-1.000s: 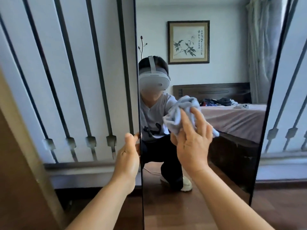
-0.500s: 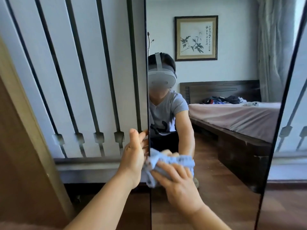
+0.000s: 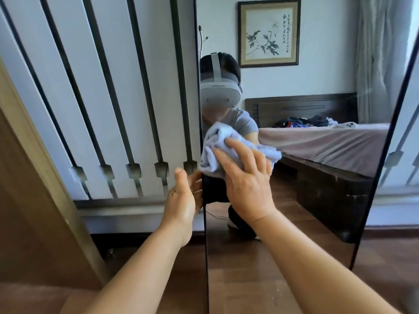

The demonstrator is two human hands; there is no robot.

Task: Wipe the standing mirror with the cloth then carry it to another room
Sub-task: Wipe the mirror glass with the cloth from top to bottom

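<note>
Right hand [image 3: 247,184]: fingers [image 3: 229,164] spread flat, pressing the pale blue cloth [image 3: 217,143] against the glass near its left edge. Left hand [image 3: 183,200]: fingers wrapped around the left frame edge, thumb up in front. Standing mirror [image 3: 294,223]: upright on wooden floor [image 3: 385,257], dark thin frame, before a white slatted wall panel [image 3: 102,98]. Reflection: bed [image 3: 328,143], framed picture [image 3: 268,32], curtain [image 3: 376,53], the person crouching.
</note>
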